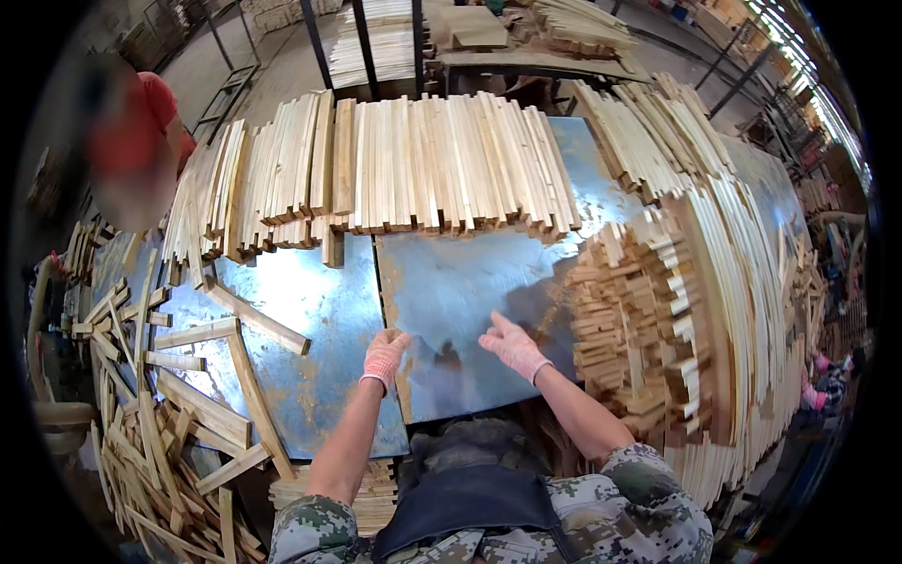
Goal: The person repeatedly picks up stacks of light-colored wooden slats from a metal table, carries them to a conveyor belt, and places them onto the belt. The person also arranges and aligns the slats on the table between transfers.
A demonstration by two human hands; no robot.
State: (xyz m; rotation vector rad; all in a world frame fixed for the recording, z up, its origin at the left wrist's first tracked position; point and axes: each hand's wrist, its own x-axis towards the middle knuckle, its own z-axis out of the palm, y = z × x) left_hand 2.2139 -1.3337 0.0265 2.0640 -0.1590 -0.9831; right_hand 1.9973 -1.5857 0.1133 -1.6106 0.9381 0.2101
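Note:
My left hand (385,357), in a pinkish-white knit glove, hovers over the near edge of the metal tabletop (451,291), close to the seam between two sheets. Its fingers are loosely bent, with nothing seen in them. My right hand (515,346), gloved alike, is a little to the right, fingers apart and holding nothing. Beyond both hands lies a long row of light wooden strips (442,160), set side by side. Nearest to my right hand is a stack of short wooden pieces (620,329), with its cut ends showing.
Loose wooden offcuts (160,451) pile up at the left, some lying across the table. More long strips (742,282) line the right side. A person in a red shirt (141,132) stands at the far left. Dark metal posts (362,47) rise behind the table.

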